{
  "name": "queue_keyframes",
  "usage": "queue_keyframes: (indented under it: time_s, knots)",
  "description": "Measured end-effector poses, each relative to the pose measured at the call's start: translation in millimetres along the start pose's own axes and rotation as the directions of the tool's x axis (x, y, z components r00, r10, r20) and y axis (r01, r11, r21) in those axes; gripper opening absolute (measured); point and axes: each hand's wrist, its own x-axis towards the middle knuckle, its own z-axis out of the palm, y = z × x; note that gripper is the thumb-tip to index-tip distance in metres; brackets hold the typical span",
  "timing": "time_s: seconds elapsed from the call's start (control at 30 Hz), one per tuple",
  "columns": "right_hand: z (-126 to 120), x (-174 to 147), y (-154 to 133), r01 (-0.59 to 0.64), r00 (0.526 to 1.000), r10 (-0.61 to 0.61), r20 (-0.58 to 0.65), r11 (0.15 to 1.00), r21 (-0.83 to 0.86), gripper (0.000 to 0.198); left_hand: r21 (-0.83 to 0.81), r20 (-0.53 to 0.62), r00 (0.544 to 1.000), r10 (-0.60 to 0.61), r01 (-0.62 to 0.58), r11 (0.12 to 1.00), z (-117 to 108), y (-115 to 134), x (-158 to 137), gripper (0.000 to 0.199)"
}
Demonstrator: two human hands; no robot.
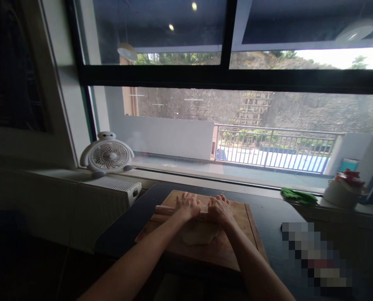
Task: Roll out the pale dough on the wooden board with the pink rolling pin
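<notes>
1. A home kitchen corner: a wooden cutting board (pixel 233 246) with dough (pixel 199 235) lies at lower centre.
2. A small fan (pixel 107 156) stands at left on the sill.
3. The wide window (pixel 236 125) shows a balcony railing (pixel 274 148).

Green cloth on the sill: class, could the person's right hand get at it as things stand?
Probably yes: the green cloth lies uncovered to the right of the right hand, with bare dark counter between them.

A dark bench (pixel 268 213) fills the lower middle of the frame. A wooden board (pixel 236 238) lies on it at centre. A blurred patch sits at the lower right.
</notes>
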Motion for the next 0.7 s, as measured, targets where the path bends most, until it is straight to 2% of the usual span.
queue_keyframes:
  time_s: [0.1, 0.2, 0.33, 0.53, 0.6, 0.7]
  knots:
    - [5, 16, 5, -0.024, 0.999, 0.024, 0.025, 1.0, 0.001, 0.037, -0.001, 0.074, 0.995, -0.074, 0.074, 0.997, 5, -2, 24, 0.036]
    - [7, 17, 7, -0.031, 0.999, 0.031, 0.029, 1.0, 0.003, 0.037, -0.001, 0.118, 0.988, -0.102, 0.102, 0.995, 6, -4, 31, 0.038]
    - [5, -9, 2, -0.004, 1.0, 0.004, -0.008, 1.0, 0.007, 0.037, -0.017, 0.107, 0.994, -0.026, 0.028, 0.999, 3, -3, 4, 0.039]
    - [-2, -65, -11, 0.037, 0.992, -0.038, -0.122, 0.999, -0.018, 0.04, -0.024, -0.014, 0.983, 0.182, -0.183, 0.983, -9, -17, -51, 0.04]
    - [-4, -73, -13, 0.041, 0.989, -0.045, -0.139, 0.999, -0.026, 0.04, -0.016, 0.009, 0.978, 0.209, -0.209, 0.978, -14, -29, -54, 0.039]
    - [-6, -67, -14, 0.012, 0.992, -0.014, -0.124, 1.0, -0.02, 0.038, 0.031, 0.056, 0.989, 0.138, -0.14, 0.99, -21, -47, -42, 0.037]
